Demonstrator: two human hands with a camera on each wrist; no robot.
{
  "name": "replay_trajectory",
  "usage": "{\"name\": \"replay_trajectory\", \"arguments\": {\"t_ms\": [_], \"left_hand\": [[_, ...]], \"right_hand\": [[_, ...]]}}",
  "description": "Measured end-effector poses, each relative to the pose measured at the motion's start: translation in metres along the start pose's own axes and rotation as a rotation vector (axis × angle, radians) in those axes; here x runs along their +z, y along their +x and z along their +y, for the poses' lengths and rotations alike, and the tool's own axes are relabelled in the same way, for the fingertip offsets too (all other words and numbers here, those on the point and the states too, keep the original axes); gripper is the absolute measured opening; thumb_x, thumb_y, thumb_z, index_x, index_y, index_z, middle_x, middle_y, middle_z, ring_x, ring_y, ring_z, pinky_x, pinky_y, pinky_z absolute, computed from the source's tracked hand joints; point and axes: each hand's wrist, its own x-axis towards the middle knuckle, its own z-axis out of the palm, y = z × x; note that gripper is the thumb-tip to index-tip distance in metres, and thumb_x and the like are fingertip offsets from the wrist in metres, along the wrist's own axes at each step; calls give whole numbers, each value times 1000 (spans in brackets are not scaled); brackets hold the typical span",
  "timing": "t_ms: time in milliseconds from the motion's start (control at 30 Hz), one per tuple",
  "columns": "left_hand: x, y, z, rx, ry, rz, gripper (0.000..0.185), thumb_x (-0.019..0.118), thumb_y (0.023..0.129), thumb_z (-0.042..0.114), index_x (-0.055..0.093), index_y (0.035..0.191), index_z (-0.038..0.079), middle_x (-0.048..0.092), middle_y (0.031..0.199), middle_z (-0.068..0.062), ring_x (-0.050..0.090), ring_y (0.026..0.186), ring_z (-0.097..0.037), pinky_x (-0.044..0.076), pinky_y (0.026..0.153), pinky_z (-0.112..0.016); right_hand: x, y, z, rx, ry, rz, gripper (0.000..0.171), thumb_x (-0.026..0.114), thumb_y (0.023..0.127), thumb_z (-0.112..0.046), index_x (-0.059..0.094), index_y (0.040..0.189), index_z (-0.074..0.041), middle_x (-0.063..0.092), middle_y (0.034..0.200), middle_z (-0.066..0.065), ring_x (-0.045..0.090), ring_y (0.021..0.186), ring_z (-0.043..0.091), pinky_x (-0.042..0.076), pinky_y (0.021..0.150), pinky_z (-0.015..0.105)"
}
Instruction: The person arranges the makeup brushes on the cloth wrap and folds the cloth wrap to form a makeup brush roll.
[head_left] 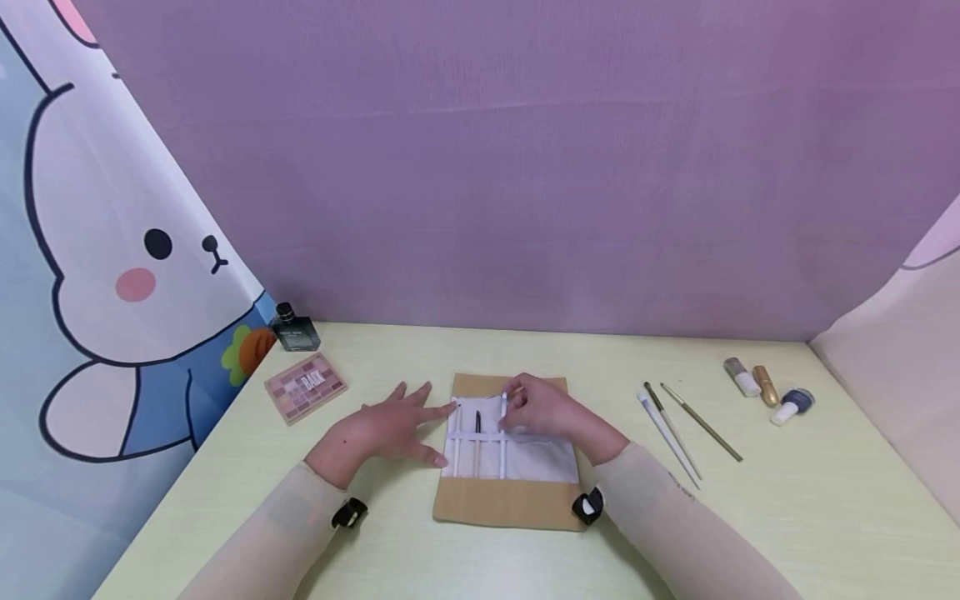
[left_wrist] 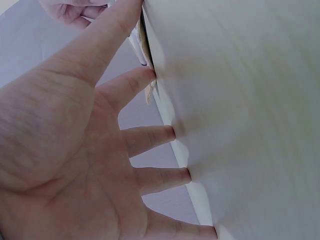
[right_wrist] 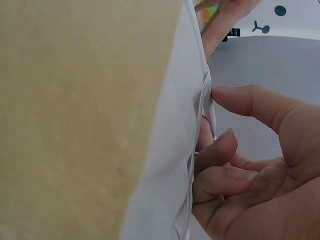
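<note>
A tan brush roll (head_left: 506,505) with a pale fabric lining and an elastic strap lies unfolded on the table. Tucked under the strap at its left are a white brush (head_left: 457,450) and a dark-tipped brush (head_left: 477,454). To their right is another white makeup brush (head_left: 503,460), whose upper part my right hand (head_left: 546,410) pinches between thumb and curled fingers. In the right wrist view the thumb presses near the strap (right_wrist: 207,87). My left hand (head_left: 384,427) is spread at the roll's left edge, its fingertips (left_wrist: 186,175) on the table in the left wrist view.
Right of the roll lie three loose makeup brushes (head_left: 669,440). Farther right are a grey-capped bottle (head_left: 741,377), a gold tube (head_left: 765,386) and a blue-and-white bottle (head_left: 792,406). A makeup palette (head_left: 306,387) and a dark perfume bottle (head_left: 296,330) are at the back left. Purple cloth (head_left: 510,208) hangs behind.
</note>
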Motion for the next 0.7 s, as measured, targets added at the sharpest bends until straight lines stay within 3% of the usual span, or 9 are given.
{"name": "replay_trajectory", "arguments": {"t_ms": [233,500,700], "left_hand": [[1,1,-2,-3,10,5,91,80,85,66,40,164,41,14,181,-16,9,165,-56,19,110,-96],[1,0,-2,0,6,9,92,80,85,66,40,164,41,14,181,-16,9,165,-57,19,110,-96],[1,-1,-1,8,0,11,94,81,84,66,40,165,39,15,181,-17,10,164,-58,19,108,-97]], "right_hand": [[3,-4,-1,-37,-17,-17,49,84,90,-10,62,133,-4,70,94,5,61,82,15,49,69,25],[5,-6,-1,-52,-72,-4,29,79,95,-17,70,122,-9,72,104,6,63,88,16,52,71,26],[2,-10,-2,-53,-120,9,37,72,101,-28,68,133,-10,71,112,8,63,90,18,53,72,29]]}}
